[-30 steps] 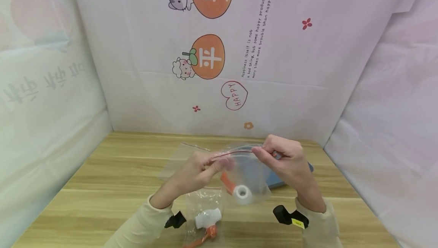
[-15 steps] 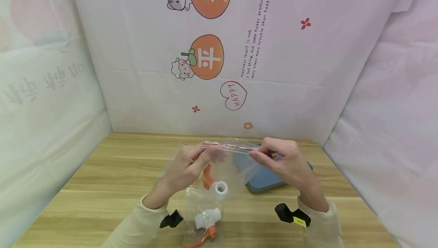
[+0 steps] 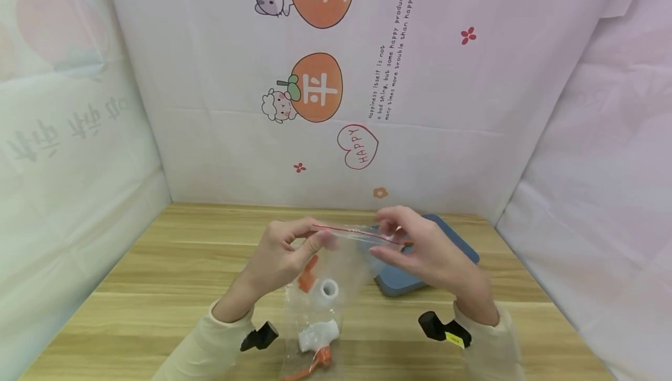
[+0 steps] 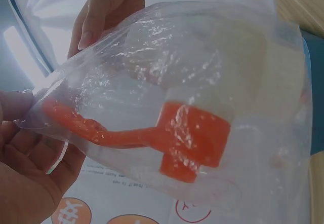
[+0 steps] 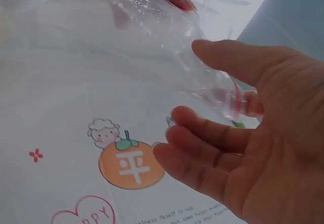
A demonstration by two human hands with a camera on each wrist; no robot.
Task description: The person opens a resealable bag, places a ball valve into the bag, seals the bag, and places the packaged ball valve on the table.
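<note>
A clear zip bag with a red seal line (image 3: 354, 231) hangs between the hands, holding a white fitting (image 3: 329, 289) with an orange handle (image 3: 307, 278). The left hand (image 3: 280, 255) pinches the bag's top corner between thumb and fingers. At the bag's other end, the right hand (image 3: 425, 247) has its thumb and fingers parted around the edge; in the right wrist view that hand (image 5: 263, 117) shows relaxed fingers near the seal. In the left wrist view the orange handle (image 4: 187, 138) lies inside the clear plastic, beside the left hand's fingers (image 4: 35, 168).
On the wooden table (image 3: 173, 276), a second clear bag with a white fitting (image 3: 319, 335) and orange handle (image 3: 321, 360) lies below the hands. A blue tray (image 3: 399, 282) rests under the right hand. Printed white cloth (image 3: 420, 165) stands behind.
The left hand and the bag's contents have moved left. The right hand has shifted slightly left and its fingers have loosened from their pinch on the bag.
</note>
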